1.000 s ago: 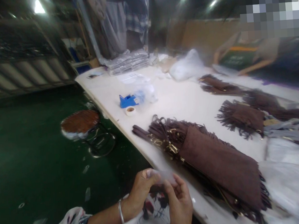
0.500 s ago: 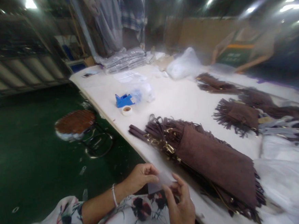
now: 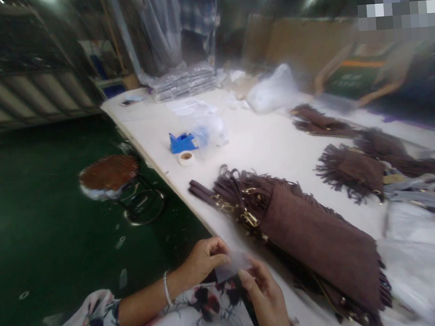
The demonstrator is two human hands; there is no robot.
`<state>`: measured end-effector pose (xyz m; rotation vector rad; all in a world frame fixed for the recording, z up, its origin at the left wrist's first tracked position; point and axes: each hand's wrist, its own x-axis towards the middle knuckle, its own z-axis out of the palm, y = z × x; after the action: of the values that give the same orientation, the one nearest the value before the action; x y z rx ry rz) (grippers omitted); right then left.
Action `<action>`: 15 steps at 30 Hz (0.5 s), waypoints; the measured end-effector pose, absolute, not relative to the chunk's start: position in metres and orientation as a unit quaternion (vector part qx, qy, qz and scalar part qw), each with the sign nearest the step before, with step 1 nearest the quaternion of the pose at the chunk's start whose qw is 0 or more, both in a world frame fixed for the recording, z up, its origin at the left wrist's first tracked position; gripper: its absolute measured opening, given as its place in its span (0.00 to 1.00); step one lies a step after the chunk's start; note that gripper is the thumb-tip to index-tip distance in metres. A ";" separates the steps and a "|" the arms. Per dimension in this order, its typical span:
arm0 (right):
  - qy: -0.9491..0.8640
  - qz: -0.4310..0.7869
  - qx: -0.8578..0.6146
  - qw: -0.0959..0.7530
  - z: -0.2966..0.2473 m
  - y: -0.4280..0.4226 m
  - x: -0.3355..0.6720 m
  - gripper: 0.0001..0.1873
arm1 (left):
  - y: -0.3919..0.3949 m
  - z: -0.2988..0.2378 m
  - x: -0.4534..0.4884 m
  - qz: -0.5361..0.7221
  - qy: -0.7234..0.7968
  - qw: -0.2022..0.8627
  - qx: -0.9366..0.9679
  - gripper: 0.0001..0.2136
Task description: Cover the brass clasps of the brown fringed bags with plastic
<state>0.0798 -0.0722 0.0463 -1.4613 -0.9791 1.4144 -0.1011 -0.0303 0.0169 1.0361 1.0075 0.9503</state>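
Observation:
Between my hands is a small, thin, translucent whitish sheet (image 3: 226,271), in front of my lap at the table's near edge; whether it is plastic or paper I cannot tell. My left hand (image 3: 205,259), with a silver bangle at the wrist, pinches its left side between thumb and fingers. On its right side, my right hand (image 3: 264,291) grips with thumb and curled fingers. Just beyond them on the table lies a pile of brown fringed bags (image 3: 315,235), with gold clasps and straps pointing to the far left.
A blue tape dispenser (image 3: 182,142) and a white tape roll (image 3: 186,158) sit farther back. More brown fringed bags (image 3: 363,170) and white plastic bags (image 3: 425,253) lie to the right. A stool (image 3: 110,173) stands left. Across the table is another person (image 3: 367,73).
My right hand has shifted slightly right and down, its fingers more curled around the sheet. The left hand stays almost where it was. The view has turned a little.

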 end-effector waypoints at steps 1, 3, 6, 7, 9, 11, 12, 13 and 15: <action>-0.393 0.577 -0.577 0.422 0.044 -0.073 0.077 0.26 | -0.031 0.018 -0.101 0.416 0.445 0.643 0.463 0.11; -0.379 0.575 -0.580 0.435 0.040 -0.075 0.071 0.23 | -0.031 0.021 -0.102 0.416 0.448 0.633 0.475 0.11; -0.344 0.532 -0.621 0.461 0.038 -0.079 0.065 0.26 | -0.034 0.024 -0.100 0.423 0.454 0.623 0.476 0.12; -0.345 0.512 -0.638 0.461 0.038 -0.080 0.064 0.28 | -0.036 0.024 -0.099 0.427 0.454 0.624 0.472 0.13; -0.366 0.467 -0.666 0.451 0.039 -0.083 0.063 0.30 | -0.038 0.025 -0.096 0.434 0.452 0.628 0.461 0.15; -0.387 0.427 -0.684 0.447 0.039 -0.085 0.062 0.30 | -0.041 0.025 -0.093 0.440 0.450 0.628 0.457 0.16; -0.392 0.414 -0.688 0.449 0.040 -0.086 0.062 0.30 | -0.042 0.024 -0.091 0.441 0.449 0.628 0.458 0.16; -0.395 0.404 -0.690 0.452 0.039 -0.087 0.062 0.31 | -0.043 0.023 -0.090 0.439 0.448 0.630 0.457 0.15; -0.402 0.387 -0.693 0.456 0.039 -0.089 0.061 0.31 | -0.044 0.021 -0.089 0.430 0.450 0.637 0.455 0.12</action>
<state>0.0615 -0.0894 0.0388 -1.7095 -0.9911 0.9530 -0.0885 -0.0442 0.0213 1.0385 1.0273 0.9815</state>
